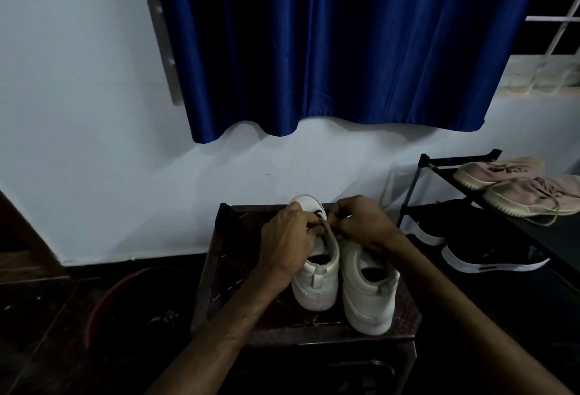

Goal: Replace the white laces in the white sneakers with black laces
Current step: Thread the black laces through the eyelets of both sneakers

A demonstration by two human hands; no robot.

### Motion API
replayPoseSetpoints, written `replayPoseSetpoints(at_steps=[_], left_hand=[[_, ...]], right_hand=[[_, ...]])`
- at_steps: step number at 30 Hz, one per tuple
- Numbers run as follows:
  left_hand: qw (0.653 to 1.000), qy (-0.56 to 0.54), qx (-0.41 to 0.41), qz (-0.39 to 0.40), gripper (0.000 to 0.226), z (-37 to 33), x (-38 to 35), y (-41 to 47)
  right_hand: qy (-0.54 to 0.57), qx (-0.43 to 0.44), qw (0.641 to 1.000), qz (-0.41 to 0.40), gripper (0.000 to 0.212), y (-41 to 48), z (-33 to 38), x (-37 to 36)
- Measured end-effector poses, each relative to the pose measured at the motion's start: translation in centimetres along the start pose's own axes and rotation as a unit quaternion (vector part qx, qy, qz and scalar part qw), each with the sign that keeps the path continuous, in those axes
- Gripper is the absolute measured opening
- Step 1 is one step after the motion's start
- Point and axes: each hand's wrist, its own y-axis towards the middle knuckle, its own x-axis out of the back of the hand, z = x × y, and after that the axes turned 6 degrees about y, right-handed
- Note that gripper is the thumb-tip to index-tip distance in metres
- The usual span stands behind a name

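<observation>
Two white sneakers stand side by side, heels toward the person, on a dark surface (232, 269), the left sneaker (317, 281) just beside the right sneaker (367, 294). Past the heels, the left hand (290, 237) and right hand (364, 222) meet over the left sneaker's lacing, fingers (314, 231) curled narrow and pinching it there, though whether they hold a lace or the tongue cannot be told. Further off to the right a black shoe rack (420, 175) carries pink shoes (502, 172) above black shoes (483, 253), and a blue curtain (345, 49) hangs on the wall beyond.

white sneakers (317, 281) 2 | pink sneakers (499, 172) 2 | black sneakers (489, 256) 2 | hands (288, 237) 2 | curtain (345, 49) 1
</observation>
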Motion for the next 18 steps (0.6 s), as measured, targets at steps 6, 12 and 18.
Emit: replayPoseSetpoints(at_steps=[6, 12, 18], left_hand=[[0.998, -0.022, -0.017, -0.055, 0.048, 0.9, 0.2, -0.5], [0.969, -0.198, 0.109, -0.104, 0.021, 5.4, -1.9, -3.3], [0.932, -0.338, 0.135, -0.002, 0.056, 3.9, -2.3, -4.3]], right_hand=[[0.505, -0.131, 0.850, -0.071, 0.025, -0.2, 1.1, 2.9], [0.651, -0.143, 0.744, -0.047, 0.028, 0.0, 0.9, 3.3], [0.253, -0.006, 0.960, -0.118, 0.011, 0.3, 1.4, 1.2]])
